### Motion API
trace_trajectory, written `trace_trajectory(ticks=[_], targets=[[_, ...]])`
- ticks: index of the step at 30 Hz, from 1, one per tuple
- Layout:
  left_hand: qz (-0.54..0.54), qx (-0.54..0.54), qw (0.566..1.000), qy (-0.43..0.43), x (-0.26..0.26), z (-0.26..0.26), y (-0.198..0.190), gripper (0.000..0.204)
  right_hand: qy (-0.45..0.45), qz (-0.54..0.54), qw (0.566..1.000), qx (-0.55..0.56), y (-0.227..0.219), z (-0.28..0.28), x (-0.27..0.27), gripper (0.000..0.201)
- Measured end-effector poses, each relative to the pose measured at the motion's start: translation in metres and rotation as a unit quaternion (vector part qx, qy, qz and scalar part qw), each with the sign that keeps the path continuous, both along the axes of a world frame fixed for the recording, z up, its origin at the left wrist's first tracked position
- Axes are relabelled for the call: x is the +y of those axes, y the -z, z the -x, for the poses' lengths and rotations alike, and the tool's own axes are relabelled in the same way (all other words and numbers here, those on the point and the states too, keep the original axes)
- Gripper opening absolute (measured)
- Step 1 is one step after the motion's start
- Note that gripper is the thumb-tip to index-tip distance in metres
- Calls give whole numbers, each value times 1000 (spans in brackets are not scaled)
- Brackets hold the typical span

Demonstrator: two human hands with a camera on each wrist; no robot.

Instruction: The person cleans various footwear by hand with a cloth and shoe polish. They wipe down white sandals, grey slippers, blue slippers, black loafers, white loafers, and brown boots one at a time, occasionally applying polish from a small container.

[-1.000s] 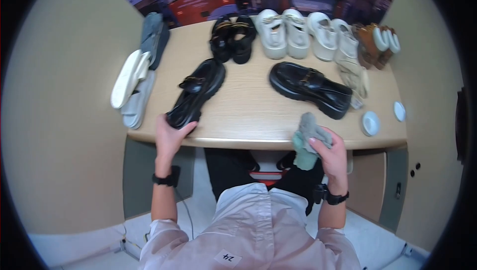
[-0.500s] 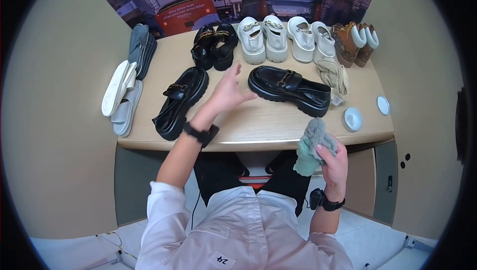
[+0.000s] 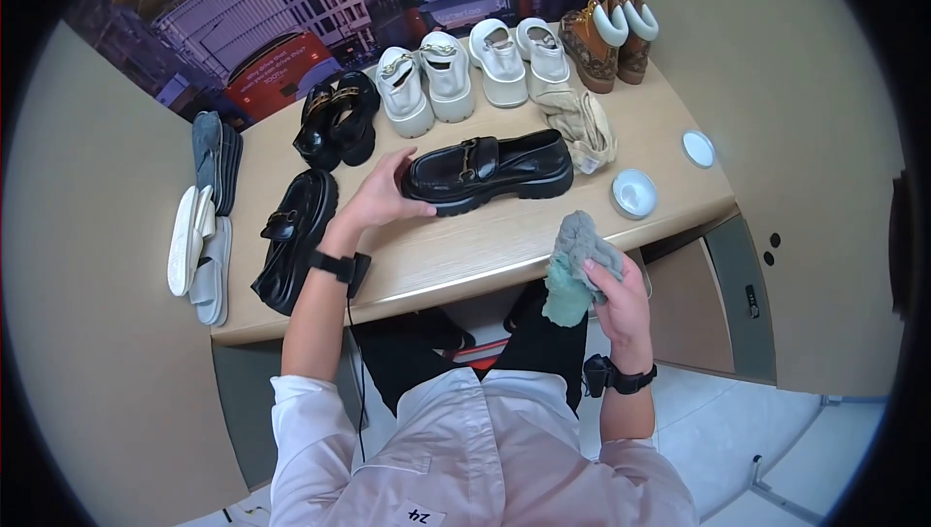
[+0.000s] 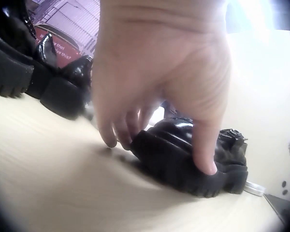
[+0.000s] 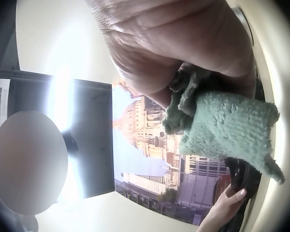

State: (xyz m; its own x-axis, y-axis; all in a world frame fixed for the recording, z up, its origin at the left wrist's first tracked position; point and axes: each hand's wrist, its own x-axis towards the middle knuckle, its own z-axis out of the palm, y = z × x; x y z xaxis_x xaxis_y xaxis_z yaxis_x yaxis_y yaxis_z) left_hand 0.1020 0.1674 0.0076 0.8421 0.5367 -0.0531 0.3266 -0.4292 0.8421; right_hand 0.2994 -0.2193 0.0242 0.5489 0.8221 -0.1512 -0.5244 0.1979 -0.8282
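Observation:
A black platform loafer [image 3: 490,166] with a gold buckle lies on its sole mid-table. My left hand [image 3: 386,190] grips its near end; in the left wrist view my left hand [image 4: 159,145] has its thumb [image 4: 205,157] on one side of the loafer [image 4: 183,159] and its fingers [image 4: 117,133] on the other. Its mate, a second black loafer [image 3: 294,236], lies at the table's left front with no hand on it. My right hand [image 3: 613,287] is off the front edge and holds a bunched grey-green cloth [image 3: 574,260]; the right wrist view shows the cloth [image 5: 224,128] in its curled fingers.
Along the back of the wooden table [image 3: 456,255] stand black sandals [image 3: 337,120], two pairs of white shoes [image 3: 427,89] and brown boots [image 3: 611,31]. A beige cloth [image 3: 582,127], a round white tin [image 3: 633,194] and its lid [image 3: 698,149] lie right. Slippers [image 3: 199,246] overhang the left edge.
My left hand let go of the left loafer, swung right across the table and now grips the other loafer. The right hand still holds the cloth.

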Motion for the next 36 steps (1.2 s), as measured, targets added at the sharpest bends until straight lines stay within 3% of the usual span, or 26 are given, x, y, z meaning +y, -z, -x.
trace_trajectory(ticks=[2,5,10,12,13,18,24,30,36], targets=[[-6,9,1000,7,-13,12,-2,109,6,-6,1000,13,3,0,5,41],[-82,44,994,-55,-46,25,-14,102,9,-5,1000,23,5,-2,11,40],[-114,76,986,-91,-91,34,-29,112,35,12,999,-14,8,-3,31,40],[-107,39,989,-96,-96,34,-21,122,52,37,997,-50,2,-9,47,40],[-101,22,990,-97,-95,34,-13,124,86,47,988,-123,1,-14,58,40],[-44,8,995,-94,-103,29,-20,129,202,115,876,-422,12,-67,132,40],[-28,8,996,-88,-101,32,-18,125,198,137,753,-612,14,-65,168,43],[-44,-6,994,-99,-99,30,-16,127,183,116,748,-627,20,-19,160,46],[-40,-2,993,-109,-103,29,-17,128,178,112,788,-578,31,26,154,48]])
